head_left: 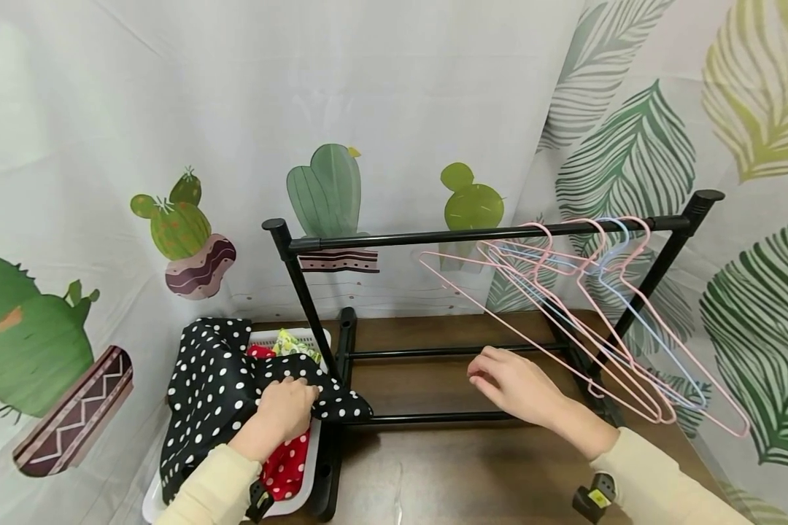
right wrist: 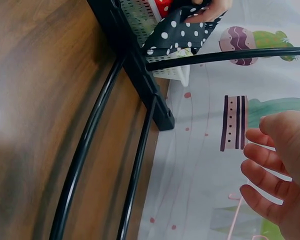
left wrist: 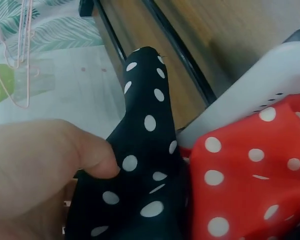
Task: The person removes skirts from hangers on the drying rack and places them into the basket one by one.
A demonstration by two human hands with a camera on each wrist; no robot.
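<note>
My left hand [head_left: 287, 407] pinches a black cloth with white polka dots [head_left: 213, 386], its thumb lying over the fabric in the left wrist view. One narrow end of the cloth [left wrist: 149, 107] sticks out past the thumb; the rest drapes over a white basket [head_left: 307, 474]. A red polka-dot cloth [left wrist: 250, 165] lies in the basket beside it. My right hand [head_left: 515, 383] hovers apart from everything, left of the hangers' lower bars, with loosely bent fingers and nothing in them. Several pink hangers [head_left: 532, 343] and a blue hanger [head_left: 657, 321] hang from the rack's top bar.
The black rack [head_left: 394, 239] stands on a brown wooden table [head_left: 460, 474], its left foot next to the basket. A yellow-green patterned cloth [head_left: 295, 343] shows at the basket's back. Behind hangs a white curtain [head_left: 394, 87] printed with cacti and leaves.
</note>
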